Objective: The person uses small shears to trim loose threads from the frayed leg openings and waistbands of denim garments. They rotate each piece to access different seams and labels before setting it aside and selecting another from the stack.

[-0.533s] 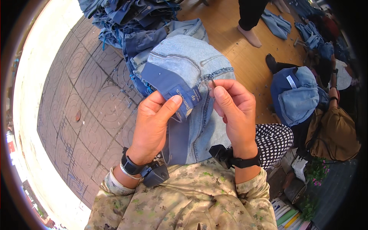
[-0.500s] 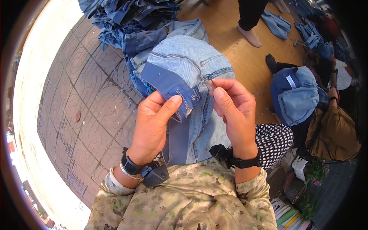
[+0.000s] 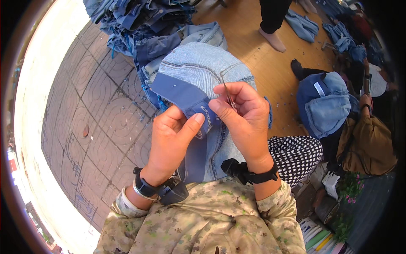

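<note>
A pair of light blue jeans, turned inside out with seams showing, lies across my lap. My left hand pinches its darker blue waistband between thumb and fingers, beside a printed label on the inner face. My right hand is closed round a thin, pointed metal tool, whose exact kind I cannot make out. The tip stands over the denim just right of the waistband. The right fingers cover part of the waistband and the label's end.
A heap of folded jeans stands at the far left, next to patterned paving. On the wooden floor beyond is another person's foot. To the right, a person's arm shows near more denim and a brown garment.
My right hand has moved left, closer to the waistband and my left hand. The metal tool in it now shows more fully. My left hand keeps its grip on the waistband.
</note>
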`<state>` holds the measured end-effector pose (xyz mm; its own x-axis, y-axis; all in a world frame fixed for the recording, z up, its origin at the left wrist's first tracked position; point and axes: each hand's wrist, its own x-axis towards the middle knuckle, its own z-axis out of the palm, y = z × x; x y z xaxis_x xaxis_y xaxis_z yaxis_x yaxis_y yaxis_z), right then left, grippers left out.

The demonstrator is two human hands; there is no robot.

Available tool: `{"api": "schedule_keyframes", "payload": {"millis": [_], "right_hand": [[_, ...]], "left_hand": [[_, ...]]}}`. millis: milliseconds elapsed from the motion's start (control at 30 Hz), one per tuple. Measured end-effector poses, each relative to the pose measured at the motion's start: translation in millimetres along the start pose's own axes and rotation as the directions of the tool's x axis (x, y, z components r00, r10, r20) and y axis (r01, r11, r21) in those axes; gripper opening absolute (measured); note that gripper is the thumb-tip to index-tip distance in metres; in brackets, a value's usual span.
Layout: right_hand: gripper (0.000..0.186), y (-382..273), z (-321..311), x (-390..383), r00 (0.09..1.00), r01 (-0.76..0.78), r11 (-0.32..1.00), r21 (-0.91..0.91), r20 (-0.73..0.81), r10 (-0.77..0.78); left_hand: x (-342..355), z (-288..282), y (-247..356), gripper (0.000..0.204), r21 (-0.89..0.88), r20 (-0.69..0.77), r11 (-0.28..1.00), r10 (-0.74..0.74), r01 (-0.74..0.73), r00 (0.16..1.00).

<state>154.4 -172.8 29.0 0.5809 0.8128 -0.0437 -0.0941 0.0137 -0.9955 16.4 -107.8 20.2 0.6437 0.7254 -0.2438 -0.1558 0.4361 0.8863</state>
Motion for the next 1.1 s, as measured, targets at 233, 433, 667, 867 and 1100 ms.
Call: {"api": "schedule_keyframes", "payload": {"millis": [233, 433, 667, 867, 1100], "right_hand": [[0.019, -1, -28, 0, 0.988, -0.118, 0.950, 0.291, -0.060, 0.141], [0.018, -15, -18, -11, 0.997, 0.070, 0.995, 0.075, -0.040, -0.067], [0.019, -22, -23, -22, 0.965, 0.261, 0.812, -0.523, 0.162, -0.206], [0.018, -17, -20, -17, 0.947, 0.321, 0.775, -0.544, 0.164, -0.277], [0.017, -17, -18, -15, 0.950, 0.313, 0.760, -0.570, 0.169, -0.265]], "left_hand": [[2, 1, 0, 0.021, -0.122, -0.005, 0.991, -0.060, 0.059, 0.998], [2, 1, 1, 0.020, -0.151, -0.012, 0.986, -0.069, 0.066, 0.998], [1, 2, 0, 0.022, -0.158, 0.012, 0.985, -0.075, 0.076, 0.997], [2, 5, 1, 0.022, -0.162, 0.024, 0.985, -0.056, 0.059, 0.998], [1, 6, 2, 0.021, -0.173, 0.030, 0.984, -0.049, 0.054, 0.998]]}}
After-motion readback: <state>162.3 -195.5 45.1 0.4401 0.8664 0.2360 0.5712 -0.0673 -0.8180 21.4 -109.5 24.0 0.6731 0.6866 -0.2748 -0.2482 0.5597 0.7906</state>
